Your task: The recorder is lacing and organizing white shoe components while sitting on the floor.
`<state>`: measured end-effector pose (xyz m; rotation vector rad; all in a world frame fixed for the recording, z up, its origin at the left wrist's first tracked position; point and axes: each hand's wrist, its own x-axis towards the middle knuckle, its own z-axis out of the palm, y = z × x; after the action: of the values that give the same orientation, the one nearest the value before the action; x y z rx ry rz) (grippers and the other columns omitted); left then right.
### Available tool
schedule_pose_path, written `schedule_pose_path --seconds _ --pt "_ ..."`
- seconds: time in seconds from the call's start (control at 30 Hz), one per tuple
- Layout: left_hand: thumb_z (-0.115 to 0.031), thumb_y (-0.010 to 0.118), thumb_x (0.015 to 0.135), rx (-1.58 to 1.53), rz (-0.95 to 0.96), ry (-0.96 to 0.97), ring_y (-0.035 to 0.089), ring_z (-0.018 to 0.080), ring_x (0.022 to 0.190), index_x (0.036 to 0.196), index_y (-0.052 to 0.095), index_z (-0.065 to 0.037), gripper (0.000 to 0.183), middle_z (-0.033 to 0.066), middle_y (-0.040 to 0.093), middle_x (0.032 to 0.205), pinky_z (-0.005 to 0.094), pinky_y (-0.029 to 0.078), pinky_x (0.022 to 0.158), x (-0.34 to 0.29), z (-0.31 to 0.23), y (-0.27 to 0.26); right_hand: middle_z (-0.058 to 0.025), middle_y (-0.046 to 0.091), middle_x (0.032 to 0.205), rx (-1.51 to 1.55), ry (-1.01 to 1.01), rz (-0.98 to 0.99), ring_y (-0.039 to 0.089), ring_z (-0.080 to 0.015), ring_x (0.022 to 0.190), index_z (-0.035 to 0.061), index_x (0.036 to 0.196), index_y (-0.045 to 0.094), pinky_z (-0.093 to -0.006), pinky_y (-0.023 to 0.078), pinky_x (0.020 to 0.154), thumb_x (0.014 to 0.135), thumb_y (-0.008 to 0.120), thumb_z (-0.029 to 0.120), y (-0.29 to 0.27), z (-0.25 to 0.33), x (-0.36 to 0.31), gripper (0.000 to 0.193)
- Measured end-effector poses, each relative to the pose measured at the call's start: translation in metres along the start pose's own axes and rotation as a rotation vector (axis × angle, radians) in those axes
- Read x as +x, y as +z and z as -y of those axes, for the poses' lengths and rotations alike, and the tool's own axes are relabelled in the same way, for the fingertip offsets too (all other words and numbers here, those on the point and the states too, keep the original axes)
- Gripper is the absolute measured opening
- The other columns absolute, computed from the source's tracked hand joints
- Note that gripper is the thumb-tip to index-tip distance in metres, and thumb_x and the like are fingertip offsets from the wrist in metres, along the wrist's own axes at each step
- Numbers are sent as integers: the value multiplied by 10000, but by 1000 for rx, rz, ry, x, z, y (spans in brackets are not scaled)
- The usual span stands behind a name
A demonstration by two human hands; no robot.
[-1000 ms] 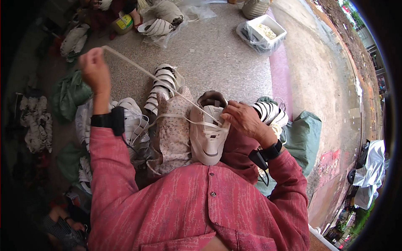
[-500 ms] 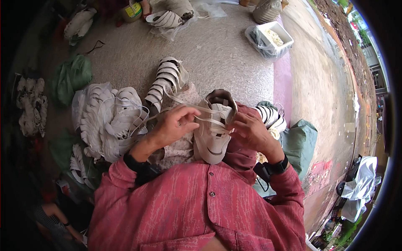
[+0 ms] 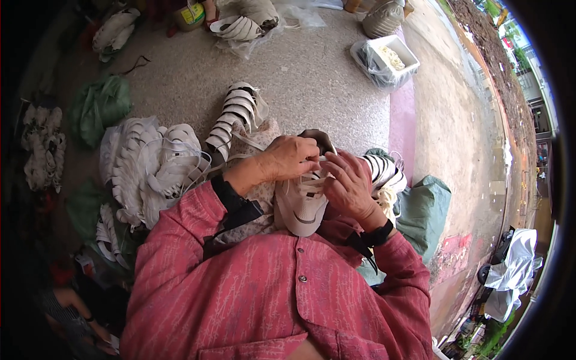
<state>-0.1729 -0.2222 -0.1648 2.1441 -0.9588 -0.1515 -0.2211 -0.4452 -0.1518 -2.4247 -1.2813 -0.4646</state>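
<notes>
A beige shoe upper (image 3: 300,207) rests in my lap with its toe toward me and its dark-lined collar (image 3: 318,138) pointing away. My left hand (image 3: 288,159) lies across the lacing area, thumb and fingers pinched on a pale shoelace. From the other side my right hand (image 3: 351,187) meets it, its fingertips closed on the same lace beside the collar. The two hands nearly touch and cover most of the eyelets and tongue. A loose length of lace (image 3: 252,141) trails to the left of my left hand.
To the left lies a heap of white shoe uppers (image 3: 144,168); a stacked row of uppers (image 3: 231,117) sits beyond my lap. More uppers (image 3: 381,171) and a green sack (image 3: 426,210) are on the right. Farther off stands a white tub (image 3: 393,57) with laces.
My left hand has moved right and slightly away, over the shoe upper, to meet my right hand. My right fingers have shifted up toward the collar.
</notes>
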Motion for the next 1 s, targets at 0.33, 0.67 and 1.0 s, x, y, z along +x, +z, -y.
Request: schedule_pose_path --seconds 0.33,0.67,1.0 --pt "-125 674 863 -136 -457 -52 571 236 663 906 564 -31 151 49 560 748 355 467 637 10 -6 -11 -58 606 934 576 491 -33 585 -194 797 63 1061 574 -328 418 860 863 640 20 7 4 14 213" --pt "-417 546 975 -1710 -29 -710 544 153 695 1404 368 -104 561 86 583 981 250 469 569 -113 -41 -12 -29 586 821 2072 547 -349 555 -106 766 4 1033 567 -252 463 719 969 528 129 -62 16 -29 146" --pt "-268 589 972 -1858 -717 -383 472 56 586 1117 580 -38 272 -49 484 700 209 405 493 -109 12 -33 -124 550 894 395 575 41 540 -287 883 16 885 655 -386 420 792 848 686 358 -25 26 26 346"
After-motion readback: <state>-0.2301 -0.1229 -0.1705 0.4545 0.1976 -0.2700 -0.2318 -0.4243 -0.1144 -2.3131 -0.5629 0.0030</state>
